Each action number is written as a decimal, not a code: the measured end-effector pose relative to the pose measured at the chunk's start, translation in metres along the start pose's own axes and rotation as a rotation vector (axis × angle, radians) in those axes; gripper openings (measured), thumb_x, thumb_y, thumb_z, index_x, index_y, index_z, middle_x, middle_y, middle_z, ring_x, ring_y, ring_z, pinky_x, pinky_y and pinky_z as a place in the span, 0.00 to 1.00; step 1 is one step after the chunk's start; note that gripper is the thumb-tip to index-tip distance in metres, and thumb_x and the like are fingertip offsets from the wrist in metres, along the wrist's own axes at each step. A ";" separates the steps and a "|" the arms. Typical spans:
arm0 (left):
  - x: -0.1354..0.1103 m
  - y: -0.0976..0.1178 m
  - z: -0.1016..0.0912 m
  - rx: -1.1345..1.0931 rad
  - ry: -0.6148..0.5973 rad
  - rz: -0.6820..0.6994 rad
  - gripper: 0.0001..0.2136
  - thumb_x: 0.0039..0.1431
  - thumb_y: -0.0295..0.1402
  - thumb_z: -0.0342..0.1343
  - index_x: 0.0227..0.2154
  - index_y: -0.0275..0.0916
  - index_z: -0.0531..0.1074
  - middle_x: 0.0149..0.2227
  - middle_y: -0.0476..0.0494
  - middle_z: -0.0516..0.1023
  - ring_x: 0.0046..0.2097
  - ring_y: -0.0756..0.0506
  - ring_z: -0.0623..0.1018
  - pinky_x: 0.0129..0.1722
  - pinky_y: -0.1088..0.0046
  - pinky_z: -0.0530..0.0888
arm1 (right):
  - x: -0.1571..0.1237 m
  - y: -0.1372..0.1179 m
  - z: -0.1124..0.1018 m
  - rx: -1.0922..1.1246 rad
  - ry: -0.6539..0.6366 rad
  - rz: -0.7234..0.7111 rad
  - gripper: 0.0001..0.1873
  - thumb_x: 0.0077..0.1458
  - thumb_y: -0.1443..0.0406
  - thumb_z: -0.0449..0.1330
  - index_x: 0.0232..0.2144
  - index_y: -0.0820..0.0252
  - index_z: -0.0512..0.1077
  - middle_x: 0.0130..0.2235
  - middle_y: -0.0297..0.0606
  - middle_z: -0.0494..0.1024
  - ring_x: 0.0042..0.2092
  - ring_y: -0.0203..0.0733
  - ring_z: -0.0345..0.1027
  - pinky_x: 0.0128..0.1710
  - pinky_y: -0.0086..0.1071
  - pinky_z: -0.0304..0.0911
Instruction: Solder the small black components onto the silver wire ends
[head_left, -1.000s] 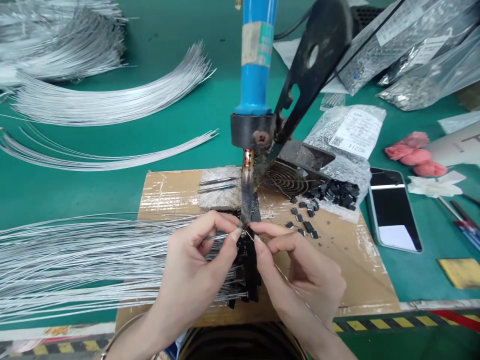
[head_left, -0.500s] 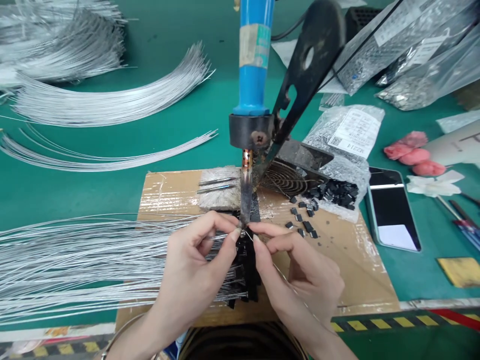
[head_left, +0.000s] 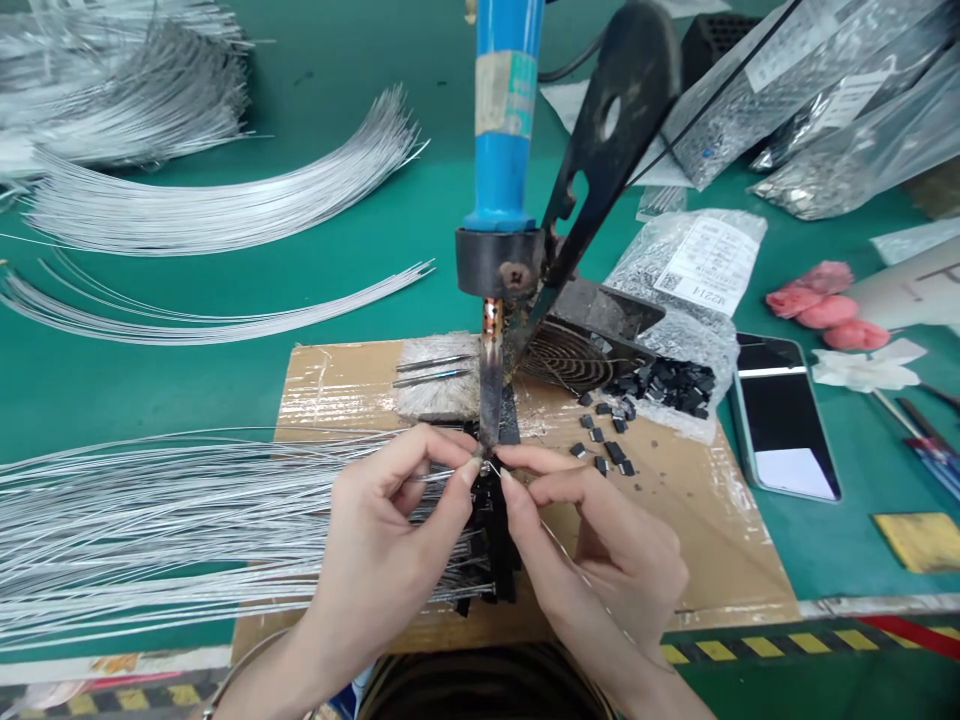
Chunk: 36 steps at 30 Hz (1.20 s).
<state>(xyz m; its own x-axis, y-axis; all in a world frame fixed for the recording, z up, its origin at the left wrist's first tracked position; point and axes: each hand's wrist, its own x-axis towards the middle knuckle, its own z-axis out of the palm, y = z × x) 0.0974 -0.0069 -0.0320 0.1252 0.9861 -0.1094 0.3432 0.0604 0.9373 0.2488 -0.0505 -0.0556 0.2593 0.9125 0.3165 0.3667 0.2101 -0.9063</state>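
My left hand [head_left: 390, 545] pinches the end of a thin silver wire [head_left: 439, 474] between thumb and forefinger, just under the tip of a fixed blue-handled soldering iron [head_left: 495, 290]. My right hand [head_left: 600, 555] pinches a fine strand, probably solder wire [head_left: 559, 550], and brings its end to the same spot at the iron tip. Both pinches meet right below the tip. Under my fingers lies a row of black parts joined to wires [head_left: 491, 545]. A wide sheaf of silver wires [head_left: 150, 530] fans out to the left.
All this rests on a taped cardboard sheet [head_left: 697, 520] on a green mat. Loose black chips [head_left: 660, 385] spill from a bag at right, beside a phone [head_left: 784, 420]. More wire bundles [head_left: 210, 200] lie at back left; foil bags [head_left: 825, 100] at back right. A black bracket [head_left: 600, 150] holds the iron.
Almost nothing has moved: both hands keep their pinches at the iron tip, and the view has shifted a few pixels to the left.
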 end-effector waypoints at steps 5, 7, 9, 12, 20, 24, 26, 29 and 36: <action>0.000 0.000 0.000 0.005 0.014 0.015 0.07 0.63 0.26 0.62 0.30 0.43 0.78 0.36 0.50 0.83 0.38 0.50 0.81 0.33 0.80 0.74 | 0.000 0.001 0.001 0.009 -0.003 0.004 0.11 0.58 0.76 0.67 0.33 0.56 0.74 0.43 0.37 0.89 0.39 0.38 0.85 0.42 0.28 0.79; 0.000 0.000 0.000 0.007 0.012 0.007 0.07 0.63 0.26 0.62 0.30 0.43 0.78 0.36 0.51 0.83 0.38 0.50 0.81 0.33 0.81 0.74 | 0.000 0.000 0.001 0.011 -0.008 0.005 0.11 0.58 0.76 0.67 0.33 0.56 0.74 0.43 0.37 0.89 0.39 0.38 0.85 0.42 0.29 0.79; 0.001 0.000 0.000 -0.001 0.001 -0.005 0.07 0.63 0.26 0.62 0.30 0.42 0.78 0.36 0.51 0.83 0.37 0.50 0.81 0.34 0.81 0.75 | 0.000 0.000 0.000 0.013 -0.012 0.000 0.11 0.58 0.76 0.67 0.32 0.56 0.74 0.43 0.38 0.89 0.39 0.39 0.85 0.41 0.29 0.79; 0.002 0.001 0.000 -0.013 -0.004 -0.015 0.06 0.62 0.25 0.62 0.30 0.42 0.78 0.34 0.51 0.83 0.35 0.51 0.80 0.32 0.81 0.74 | -0.001 0.001 0.000 0.025 -0.019 0.008 0.11 0.58 0.76 0.66 0.33 0.55 0.74 0.44 0.38 0.88 0.40 0.40 0.85 0.42 0.30 0.79; 0.001 0.000 -0.002 0.033 -0.029 -0.027 0.06 0.63 0.28 0.61 0.29 0.41 0.77 0.35 0.48 0.83 0.31 0.50 0.77 0.28 0.76 0.70 | -0.006 0.005 0.001 0.125 -0.035 0.088 0.11 0.59 0.76 0.66 0.32 0.55 0.74 0.45 0.37 0.88 0.42 0.40 0.84 0.46 0.32 0.77; -0.002 -0.006 -0.005 0.193 -0.001 0.035 0.07 0.65 0.30 0.60 0.30 0.41 0.77 0.35 0.50 0.83 0.21 0.53 0.60 0.21 0.74 0.61 | -0.004 0.004 -0.004 0.118 -0.032 0.131 0.10 0.61 0.74 0.65 0.30 0.55 0.74 0.45 0.38 0.88 0.42 0.42 0.84 0.46 0.34 0.77; -0.004 -0.009 -0.008 0.282 0.034 0.105 0.07 0.66 0.28 0.60 0.31 0.42 0.76 0.37 0.50 0.83 0.22 0.53 0.62 0.23 0.73 0.64 | -0.003 0.006 -0.009 0.089 0.016 0.160 0.10 0.62 0.72 0.65 0.29 0.55 0.74 0.43 0.38 0.88 0.43 0.42 0.84 0.45 0.34 0.77; -0.006 -0.015 -0.014 0.373 0.058 0.207 0.06 0.66 0.27 0.60 0.33 0.42 0.77 0.39 0.48 0.82 0.30 0.50 0.75 0.31 0.73 0.71 | -0.003 0.014 -0.020 0.022 0.112 0.197 0.09 0.61 0.70 0.67 0.29 0.55 0.75 0.41 0.37 0.88 0.44 0.44 0.84 0.47 0.34 0.76; -0.019 -0.023 -0.027 0.461 0.111 0.370 0.11 0.65 0.21 0.61 0.40 0.46 0.82 0.42 0.45 0.82 0.46 0.42 0.78 0.49 0.63 0.72 | -0.011 0.046 -0.051 -0.108 0.328 0.237 0.09 0.58 0.64 0.72 0.28 0.58 0.78 0.38 0.41 0.88 0.40 0.46 0.85 0.45 0.34 0.77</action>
<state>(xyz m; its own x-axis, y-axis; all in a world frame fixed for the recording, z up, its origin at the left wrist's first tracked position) 0.0618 -0.0225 -0.0430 0.2243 0.9405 0.2553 0.6668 -0.3392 0.6636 0.3087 -0.0685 -0.0862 0.6125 0.7670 0.1910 0.3498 -0.0464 -0.9357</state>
